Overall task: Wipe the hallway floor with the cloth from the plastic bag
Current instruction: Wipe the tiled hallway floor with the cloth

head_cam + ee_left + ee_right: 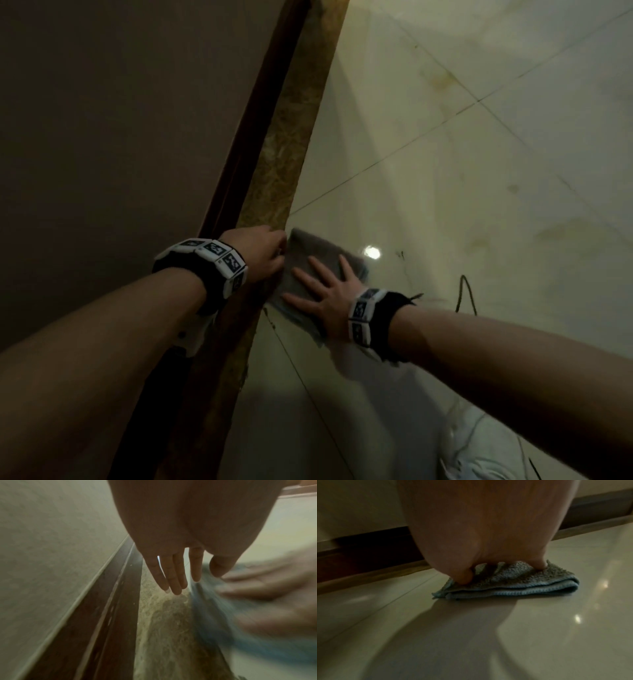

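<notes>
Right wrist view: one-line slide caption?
Right hand presses a folded blue-grey cloth flat on the glossy tiled floor near the dark skirting board.

cloth [513, 586]: blue-grey, looped terry face, ribbed blue hem | floor [479, 154]: glossy cream tiles, thin dark grout lines, faint brownish stains | strip [284, 154] beside the cloth: mottled tan-brown stone | skirting [109, 615]: dark brown | wristbands [366, 315]: black with white, black-patterned tags
</notes>
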